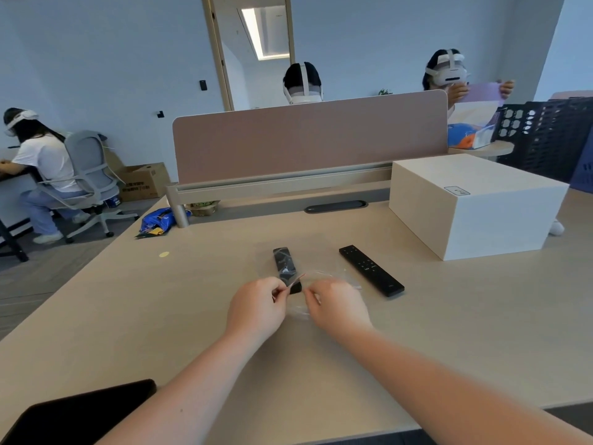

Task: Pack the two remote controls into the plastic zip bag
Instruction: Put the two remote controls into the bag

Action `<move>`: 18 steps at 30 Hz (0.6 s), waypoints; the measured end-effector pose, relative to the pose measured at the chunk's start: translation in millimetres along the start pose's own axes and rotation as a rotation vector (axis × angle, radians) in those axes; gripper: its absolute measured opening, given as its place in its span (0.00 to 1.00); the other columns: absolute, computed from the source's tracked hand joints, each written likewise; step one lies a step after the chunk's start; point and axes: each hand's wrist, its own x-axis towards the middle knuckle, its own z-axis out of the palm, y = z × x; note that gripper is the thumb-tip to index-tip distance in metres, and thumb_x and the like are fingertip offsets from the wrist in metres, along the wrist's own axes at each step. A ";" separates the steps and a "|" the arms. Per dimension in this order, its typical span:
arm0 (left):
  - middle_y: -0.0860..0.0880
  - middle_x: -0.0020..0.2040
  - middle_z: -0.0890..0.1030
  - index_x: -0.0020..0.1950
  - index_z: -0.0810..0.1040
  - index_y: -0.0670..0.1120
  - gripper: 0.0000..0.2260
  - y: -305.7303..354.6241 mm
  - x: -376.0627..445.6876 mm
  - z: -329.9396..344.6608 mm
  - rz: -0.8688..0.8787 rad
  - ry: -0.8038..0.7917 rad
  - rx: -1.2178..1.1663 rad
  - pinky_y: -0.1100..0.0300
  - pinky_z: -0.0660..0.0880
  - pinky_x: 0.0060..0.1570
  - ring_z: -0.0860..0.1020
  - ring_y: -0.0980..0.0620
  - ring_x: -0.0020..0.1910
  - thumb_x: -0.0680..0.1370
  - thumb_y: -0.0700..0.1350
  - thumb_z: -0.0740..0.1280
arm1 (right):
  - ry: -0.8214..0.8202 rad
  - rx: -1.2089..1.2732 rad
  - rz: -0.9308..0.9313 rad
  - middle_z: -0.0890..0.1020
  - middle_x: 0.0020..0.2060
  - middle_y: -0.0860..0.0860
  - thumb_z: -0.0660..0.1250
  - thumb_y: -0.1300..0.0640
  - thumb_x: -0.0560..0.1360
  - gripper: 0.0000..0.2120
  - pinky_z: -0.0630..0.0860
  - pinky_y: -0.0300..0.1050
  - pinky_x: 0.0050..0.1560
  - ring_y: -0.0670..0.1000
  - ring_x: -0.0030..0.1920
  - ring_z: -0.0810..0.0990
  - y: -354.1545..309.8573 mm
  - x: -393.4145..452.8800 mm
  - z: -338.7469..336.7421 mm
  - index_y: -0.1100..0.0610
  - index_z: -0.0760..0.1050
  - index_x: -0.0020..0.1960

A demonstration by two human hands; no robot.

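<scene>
The mouth edge of the clear plastic zip bag [308, 284] is pinched by both hands above the bench [160, 316]. The left hand [256, 308] is closed, with thumb and forefinger meeting on the bag's reddish zip strip; the right hand [337, 305] is likewise closed in a pinch on the opposite lip, just beside the left grip. One black remote control [285, 268] is seen through the film, lying lengthwise directly beyond the left grip with its near end at the pinched edge; whether it sits inside the bag or beneath it cannot be told. The second remote control [370, 270] lies bare on the bench beyond and to the right of the right grip, untouched. A white box [475, 207] stands farther off on that side.
</scene>
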 end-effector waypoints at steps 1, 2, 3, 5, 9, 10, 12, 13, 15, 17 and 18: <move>0.49 0.38 0.85 0.43 0.83 0.49 0.06 1.0 -0.2 -0.1 -0.001 -0.004 0.012 0.58 0.69 0.34 0.80 0.45 0.41 0.75 0.47 0.67 | 0.124 0.009 -0.029 0.81 0.30 0.54 0.58 0.52 0.74 0.17 0.70 0.41 0.27 0.56 0.33 0.79 8.7 -6.6 -5.8 0.58 0.77 0.33; 0.49 0.39 0.84 0.43 0.83 0.50 0.06 2.2 -0.5 -0.2 -0.006 -0.008 0.025 0.59 0.69 0.34 0.79 0.45 0.41 0.75 0.47 0.66 | 0.253 0.006 -0.036 0.79 0.26 0.52 0.58 0.51 0.73 0.17 0.70 0.40 0.25 0.54 0.30 0.77 19.0 -11.8 -11.4 0.57 0.76 0.30; 0.50 0.39 0.84 0.44 0.82 0.50 0.06 3.3 -0.6 -0.2 -0.012 -0.014 0.040 0.59 0.69 0.34 0.79 0.45 0.41 0.75 0.47 0.66 | 0.329 -0.016 -0.013 0.77 0.26 0.51 0.59 0.52 0.73 0.16 0.69 0.40 0.25 0.53 0.30 0.76 29.2 -14.3 -16.9 0.57 0.75 0.30; 0.51 0.40 0.84 0.44 0.82 0.51 0.06 5.2 -0.4 -0.1 -0.023 -0.024 0.073 0.57 0.72 0.35 0.79 0.45 0.42 0.75 0.48 0.66 | 0.322 -0.078 0.082 0.80 0.34 0.52 0.64 0.55 0.74 0.09 0.72 0.42 0.33 0.56 0.40 0.78 49.9 -13.6 -26.3 0.58 0.79 0.38; 0.51 0.42 0.84 0.44 0.82 0.51 0.06 7.3 -0.6 0.1 -0.025 -0.042 0.106 0.55 0.76 0.39 0.80 0.46 0.43 0.75 0.48 0.65 | 0.027 -0.235 0.426 0.76 0.60 0.52 0.62 0.48 0.76 0.17 0.70 0.53 0.60 0.57 0.65 0.68 79.0 -9.7 -32.7 0.51 0.71 0.63; 0.51 0.42 0.85 0.44 0.82 0.51 0.06 7.6 -0.8 -0.4 -0.024 -0.041 0.109 0.54 0.77 0.39 0.80 0.46 0.44 0.75 0.47 0.65 | -0.026 -0.255 0.465 0.76 0.60 0.52 0.61 0.46 0.76 0.18 0.69 0.53 0.61 0.58 0.65 0.68 82.2 -9.7 -33.1 0.51 0.69 0.64; 0.51 0.43 0.85 0.45 0.82 0.51 0.06 7.3 -0.6 -0.4 -0.017 -0.034 0.108 0.55 0.77 0.40 0.80 0.46 0.45 0.75 0.47 0.65 | -0.098 -0.301 0.489 0.79 0.56 0.54 0.60 0.47 0.77 0.16 0.71 0.51 0.57 0.58 0.60 0.72 86.5 -7.9 -33.9 0.53 0.70 0.61; 0.52 0.44 0.85 0.45 0.82 0.51 0.06 7.0 -1.1 -0.5 -0.013 -0.034 0.110 0.55 0.76 0.40 0.80 0.46 0.45 0.75 0.47 0.65 | -0.120 -0.309 0.487 0.80 0.54 0.55 0.60 0.49 0.77 0.14 0.72 0.49 0.54 0.58 0.58 0.73 87.5 -7.0 -33.8 0.55 0.71 0.59; 0.52 0.44 0.85 0.46 0.82 0.51 0.06 7.2 -2.2 -1.3 -0.001 -0.038 0.114 0.55 0.76 0.40 0.80 0.46 0.46 0.76 0.47 0.65 | -0.123 -0.279 0.478 0.81 0.51 0.56 0.59 0.53 0.78 0.11 0.73 0.47 0.47 0.58 0.56 0.74 86.6 -5.7 -33.9 0.58 0.73 0.56; 0.52 0.44 0.85 0.47 0.83 0.51 0.07 7.3 -2.4 -2.1 0.011 -0.044 0.117 0.54 0.77 0.41 0.80 0.47 0.45 0.76 0.47 0.65 | -0.071 -0.175 0.506 0.81 0.49 0.57 0.59 0.56 0.78 0.10 0.73 0.46 0.43 0.59 0.53 0.75 82.2 -6.0 -38.3 0.59 0.75 0.55; 0.52 0.44 0.85 0.47 0.83 0.51 0.07 7.3 -1.7 -2.9 0.016 -0.048 0.122 0.54 0.77 0.41 0.80 0.47 0.45 0.76 0.48 0.65 | -0.023 -0.105 0.519 0.82 0.48 0.57 0.60 0.57 0.78 0.11 0.75 0.46 0.43 0.59 0.52 0.76 78.5 -7.0 -42.7 0.59 0.76 0.56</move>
